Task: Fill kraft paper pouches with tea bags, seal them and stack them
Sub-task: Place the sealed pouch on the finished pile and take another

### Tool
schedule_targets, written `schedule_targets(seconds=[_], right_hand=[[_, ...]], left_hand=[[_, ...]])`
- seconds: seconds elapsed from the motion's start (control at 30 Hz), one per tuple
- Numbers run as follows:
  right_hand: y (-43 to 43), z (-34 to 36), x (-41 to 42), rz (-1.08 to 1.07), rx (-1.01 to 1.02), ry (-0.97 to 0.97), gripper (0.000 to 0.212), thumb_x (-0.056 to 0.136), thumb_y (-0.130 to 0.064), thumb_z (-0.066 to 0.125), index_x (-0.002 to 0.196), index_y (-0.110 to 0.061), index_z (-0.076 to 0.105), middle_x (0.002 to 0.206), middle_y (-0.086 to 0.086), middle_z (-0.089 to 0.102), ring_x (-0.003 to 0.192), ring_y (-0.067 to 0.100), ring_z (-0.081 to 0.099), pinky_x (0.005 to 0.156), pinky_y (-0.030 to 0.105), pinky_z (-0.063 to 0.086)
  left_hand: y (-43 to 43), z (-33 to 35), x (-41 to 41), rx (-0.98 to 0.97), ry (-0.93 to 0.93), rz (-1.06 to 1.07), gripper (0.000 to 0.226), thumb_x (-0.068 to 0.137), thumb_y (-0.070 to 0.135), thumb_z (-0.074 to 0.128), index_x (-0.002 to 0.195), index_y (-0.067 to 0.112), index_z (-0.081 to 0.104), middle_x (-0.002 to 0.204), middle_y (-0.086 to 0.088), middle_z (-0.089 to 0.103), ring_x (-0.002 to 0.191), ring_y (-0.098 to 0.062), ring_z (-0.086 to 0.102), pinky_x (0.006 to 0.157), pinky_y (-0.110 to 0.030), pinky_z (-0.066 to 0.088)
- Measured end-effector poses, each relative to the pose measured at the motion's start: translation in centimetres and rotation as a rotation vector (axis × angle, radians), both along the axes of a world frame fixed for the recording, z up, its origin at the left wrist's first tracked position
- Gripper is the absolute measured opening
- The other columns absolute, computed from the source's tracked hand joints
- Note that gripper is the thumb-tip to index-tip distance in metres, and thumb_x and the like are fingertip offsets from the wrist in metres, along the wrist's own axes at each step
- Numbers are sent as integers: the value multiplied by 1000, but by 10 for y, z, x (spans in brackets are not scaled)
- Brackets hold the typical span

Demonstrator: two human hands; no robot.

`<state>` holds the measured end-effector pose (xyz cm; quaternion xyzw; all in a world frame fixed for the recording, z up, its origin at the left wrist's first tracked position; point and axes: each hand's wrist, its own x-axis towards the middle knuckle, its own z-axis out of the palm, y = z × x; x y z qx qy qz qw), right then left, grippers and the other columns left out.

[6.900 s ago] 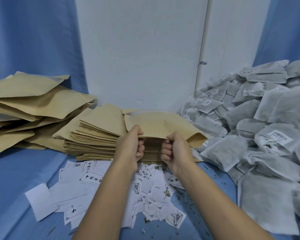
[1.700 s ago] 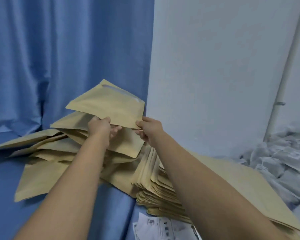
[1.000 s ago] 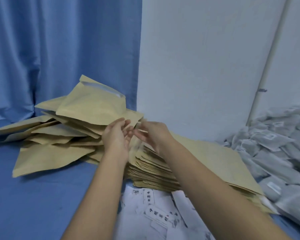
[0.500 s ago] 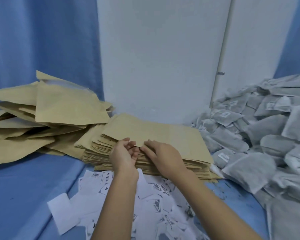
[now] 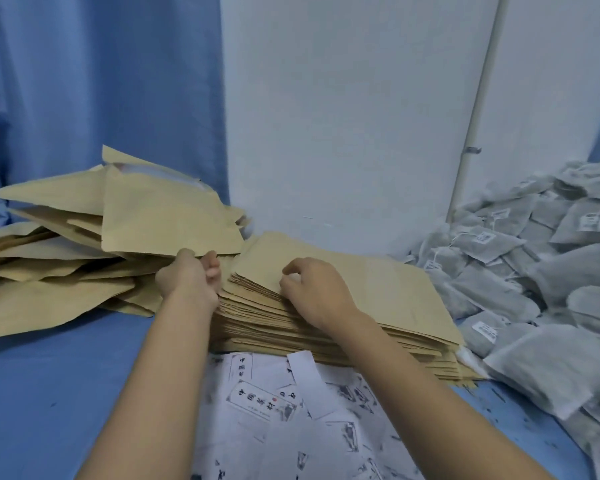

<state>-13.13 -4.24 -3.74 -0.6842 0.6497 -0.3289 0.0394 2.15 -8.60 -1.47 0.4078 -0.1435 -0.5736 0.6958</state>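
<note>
Both hands work at the near-left corner of the stack (image 5: 361,296) of flat pouches, where the next one has to be peeled off. The right hand (image 5: 312,292) has its fingers bent, tips down on the top pouch (image 5: 343,268) close to that corner. Its thumb is hidden, so I cannot tell whether the sheet is pinched or only pressed. The left hand (image 5: 187,275) sits against the stack's left edge with fingers loosely curled and thumb up, and whether anything is held between them cannot be made out either. The likeliest slip is taking two or three pouches at once: the sheets are thin, lie flush and probably cling, so a fingertip dragging the edge may lift several. A harder rub could instead crease the corner or skew the upper sheets, and the stack is already fanned along its near edge, so a sideways pull might slide a layer onto the slips (image 5: 291,410) lying in front of the stack. The loose pile (image 5: 84,244) of pouches, left of the stack, leans against it, with one pouch overhanging just behind the left hand; a careless lift of that wrist could tip it over the corner being worked. The tea bags (image 5: 534,271), heaped right of the stack and touching its far side, look slack and stringed, so a tag could snag later during filling.
</note>
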Motion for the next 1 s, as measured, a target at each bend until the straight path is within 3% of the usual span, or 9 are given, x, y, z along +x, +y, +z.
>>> schedule_targets(seconds=[0.1, 0.23, 0.33, 0.47, 0.6, 0.73, 0.83, 0.9, 1.0], right_hand=[[-24, 9, 26, 77, 22, -12, 31, 90, -19, 49, 110, -6, 68, 113, 13, 67, 108, 29, 58, 91, 36, 47], [-56, 20, 57, 74, -7, -7, 29, 89, -19, 50, 108, -9, 69, 111, 12, 67, 105, 29, 59, 86, 33, 47], [-81, 27, 77, 91, 19, 1, 31, 90, -18, 51, 115, -7, 65, 117, 12, 65, 110, 29, 57, 89, 34, 45], [-115, 29, 98, 36, 92, 85, 42, 90, -22, 57, 126, -5, 47, 127, 16, 53, 116, 32, 50, 85, 33, 41], [-142, 32, 113, 52, 170, 74, 54, 93, -28, 55, 139, -10, 34, 134, 17, 49, 123, 34, 45, 96, 35, 38], [-160, 33, 134, 82, 128, -239, 57, 95, -24, 51, 148, -19, 31, 144, 11, 45, 131, 30, 42, 105, 31, 32], [-174, 30, 149, -12, 187, -695, 68, 92, -31, 57, 150, -23, 23, 147, 14, 37, 132, 34, 39, 109, 40, 34], [-179, 25, 154, -83, 188, -888, 63, 90, -19, 57, 147, -14, 29, 142, 16, 42, 125, 35, 45, 103, 39, 41], [-180, 18, 153, -155, 202, -904, 39, 91, -6, 51, 129, 2, 48, 128, 17, 54, 113, 33, 54, 82, 30, 45]], left_hand=[[-31, 5, 26, 23, -61, -67, 8, 99, 12, 43, 106, 9, 45, 80, -13, 54, 24, -4, 38, 29, -11, 27], [-56, 1, 46, 74, -227, -63, 22, 96, 16, 54, 78, 3, 51, 65, -11, 57, 37, -8, 46, 30, -11, 31], [-72, -5, 55, 63, -373, -20, 30, 96, 16, 51, 69, 4, 49, 52, -9, 56, 28, -8, 44, 31, -13, 34], [-83, 0, 74, -61, -486, 44, 15, 98, 13, 43, 88, 3, 49, 68, -16, 58, 36, -16, 57, 36, -20, 48], [-89, 18, 103, -175, -212, 24, 14, 102, 6, 32, 112, 3, 41, 94, -32, 54, 69, -35, 63, 44, -27, 55], [-100, 29, 132, -195, -106, 73, 33, 101, 2, 33, 133, -3, 39, 102, -29, 55, 75, -33, 66, 46, -24, 54], [-115, 33, 151, -195, -85, 76, 38, 103, 11, 34, 138, -4, 36, 128, -25, 53, 105, -30, 63, 59, -19, 55], [-121, 35, 162, -185, -100, 85, 39, 103, 15, 35, 137, -5, 38, 132, -21, 53, 115, -26, 58, 62, -16, 53], [-120, 36, 174, -132, 18, 186, 24, 99, 13, 47, 114, -5, 52, 122, -17, 60, 103, -24, 65, 65, -21, 57]])
